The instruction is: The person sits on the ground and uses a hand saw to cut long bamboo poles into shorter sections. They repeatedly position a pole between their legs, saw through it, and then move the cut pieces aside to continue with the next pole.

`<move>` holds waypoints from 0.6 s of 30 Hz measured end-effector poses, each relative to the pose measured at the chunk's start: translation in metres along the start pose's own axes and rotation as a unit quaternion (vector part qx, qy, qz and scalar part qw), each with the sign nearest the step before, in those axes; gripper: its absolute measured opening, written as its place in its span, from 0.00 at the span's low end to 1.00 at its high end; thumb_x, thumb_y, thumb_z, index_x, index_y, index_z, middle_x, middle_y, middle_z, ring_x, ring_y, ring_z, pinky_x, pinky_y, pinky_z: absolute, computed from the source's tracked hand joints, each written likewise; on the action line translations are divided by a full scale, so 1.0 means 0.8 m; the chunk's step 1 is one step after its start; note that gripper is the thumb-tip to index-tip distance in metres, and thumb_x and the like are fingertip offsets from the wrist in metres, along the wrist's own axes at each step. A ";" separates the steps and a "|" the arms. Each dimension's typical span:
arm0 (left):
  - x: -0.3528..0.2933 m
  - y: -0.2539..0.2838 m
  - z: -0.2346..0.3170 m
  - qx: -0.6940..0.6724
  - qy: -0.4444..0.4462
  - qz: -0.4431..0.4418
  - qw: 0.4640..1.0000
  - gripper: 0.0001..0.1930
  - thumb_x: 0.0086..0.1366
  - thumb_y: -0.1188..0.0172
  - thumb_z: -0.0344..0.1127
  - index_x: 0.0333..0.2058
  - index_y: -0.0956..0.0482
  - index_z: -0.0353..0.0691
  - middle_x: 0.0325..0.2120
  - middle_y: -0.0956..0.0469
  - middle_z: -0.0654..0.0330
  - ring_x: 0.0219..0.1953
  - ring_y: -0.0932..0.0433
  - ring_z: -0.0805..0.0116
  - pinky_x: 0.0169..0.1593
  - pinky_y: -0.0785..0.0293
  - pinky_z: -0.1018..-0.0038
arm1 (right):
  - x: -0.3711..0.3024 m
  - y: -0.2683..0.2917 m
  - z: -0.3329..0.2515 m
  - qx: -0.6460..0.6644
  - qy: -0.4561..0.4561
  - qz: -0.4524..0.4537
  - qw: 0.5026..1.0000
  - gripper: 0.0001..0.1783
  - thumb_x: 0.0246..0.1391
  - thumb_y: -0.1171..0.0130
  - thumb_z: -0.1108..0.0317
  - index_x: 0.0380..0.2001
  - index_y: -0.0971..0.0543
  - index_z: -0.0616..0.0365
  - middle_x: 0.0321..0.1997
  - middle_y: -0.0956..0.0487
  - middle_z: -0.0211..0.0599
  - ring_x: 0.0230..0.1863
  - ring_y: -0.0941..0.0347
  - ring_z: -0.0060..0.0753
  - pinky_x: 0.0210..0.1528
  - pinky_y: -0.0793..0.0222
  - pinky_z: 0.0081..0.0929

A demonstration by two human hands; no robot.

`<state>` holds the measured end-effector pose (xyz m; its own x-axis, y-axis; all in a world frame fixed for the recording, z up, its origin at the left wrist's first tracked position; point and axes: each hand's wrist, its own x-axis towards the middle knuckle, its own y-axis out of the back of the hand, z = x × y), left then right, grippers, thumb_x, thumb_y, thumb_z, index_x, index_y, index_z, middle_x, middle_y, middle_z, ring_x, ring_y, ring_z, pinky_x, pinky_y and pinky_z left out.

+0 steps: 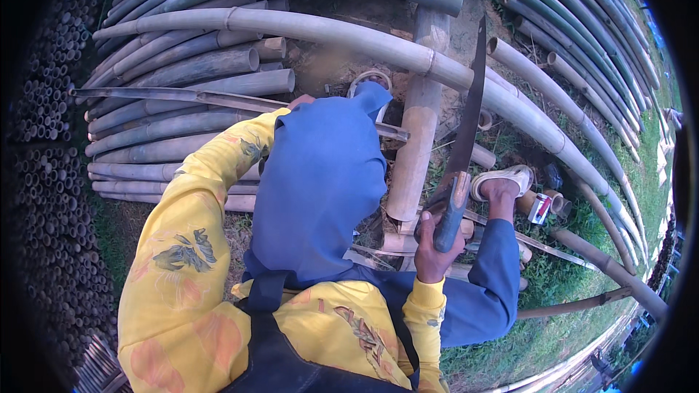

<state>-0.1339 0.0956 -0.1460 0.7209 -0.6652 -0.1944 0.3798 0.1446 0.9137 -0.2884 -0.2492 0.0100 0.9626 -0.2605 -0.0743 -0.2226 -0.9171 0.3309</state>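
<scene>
The right hand (439, 251) grips a long, dark-bladed handsaw (467, 124); I can't tell whether the left hand (302, 101) grasps split greyish bamboo (222, 100).

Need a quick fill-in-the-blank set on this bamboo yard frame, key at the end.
1. The right hand grips the handle of a ____.
2. The base colour of the sleeves is ____.
3. The trousers are ____.
4. The stacked poles are made of ____.

Missing words: saw; yellow; blue; bamboo.
</scene>
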 end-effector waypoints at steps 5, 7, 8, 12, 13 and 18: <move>-0.035 0.042 -0.082 0.076 0.131 -0.045 0.987 0.17 0.67 0.43 0.47 0.45 0.31 0.41 0.39 0.20 0.48 0.42 0.18 0.46 0.48 0.24 0.54 | 0.014 0.026 -0.009 -0.011 0.008 0.015 1.000 0.11 0.60 0.32 0.74 0.28 0.25 0.59 0.23 0.28 0.22 0.24 0.36 0.15 0.28 0.40 0.18; -0.083 0.056 -0.116 0.122 0.112 -0.018 0.986 0.16 0.60 0.39 0.41 0.43 0.29 0.42 0.42 0.23 0.53 0.51 0.24 0.53 0.55 0.31 0.60 | 0.016 0.028 -0.010 -0.002 -0.005 0.015 1.000 0.12 0.60 0.31 0.73 0.27 0.26 0.59 0.23 0.28 0.22 0.24 0.37 0.15 0.28 0.40 0.18; -0.099 0.066 -0.125 0.163 0.096 -0.052 0.981 0.19 0.57 0.37 0.38 0.46 0.27 0.42 0.44 0.24 0.57 0.51 0.26 0.55 0.57 0.32 0.62 | 0.015 0.024 -0.013 0.017 -0.007 0.007 1.000 0.13 0.60 0.30 0.71 0.27 0.26 0.59 0.23 0.29 0.22 0.24 0.38 0.15 0.28 0.39 0.19; -0.068 0.127 -0.089 0.120 0.074 0.052 0.989 0.30 0.61 0.33 0.46 0.57 0.29 0.38 0.53 0.28 0.51 0.57 0.28 0.51 0.63 0.33 0.59 | 0.013 0.019 -0.006 0.016 -0.020 -0.008 1.000 0.10 0.59 0.31 0.72 0.32 0.24 0.61 0.25 0.27 0.25 0.28 0.34 0.17 0.33 0.34 0.21; -0.035 0.136 -0.076 0.115 0.063 0.106 0.986 0.32 0.59 0.32 0.45 0.58 0.30 0.38 0.54 0.28 0.50 0.58 0.29 0.50 0.63 0.33 0.58 | 0.013 0.021 -0.009 0.016 -0.024 -0.009 1.000 0.09 0.59 0.31 0.72 0.33 0.23 0.62 0.25 0.27 0.26 0.28 0.33 0.17 0.33 0.34 0.22; 0.116 0.174 -0.054 0.140 0.042 0.224 0.964 0.42 0.49 0.24 0.47 0.60 0.31 0.40 0.60 0.30 0.49 0.63 0.31 0.49 0.64 0.31 0.58 | 0.019 0.029 -0.018 0.024 -0.022 -0.031 0.999 0.10 0.60 0.31 0.72 0.39 0.22 0.63 0.25 0.26 0.27 0.28 0.33 0.17 0.32 0.33 0.22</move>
<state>0.0108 0.0859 -0.0527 0.8246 -0.5195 0.2242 -0.1427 0.1926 0.9709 -0.2771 -0.2703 0.0302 0.9675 -0.2139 -0.1351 -0.1701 -0.9452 0.2787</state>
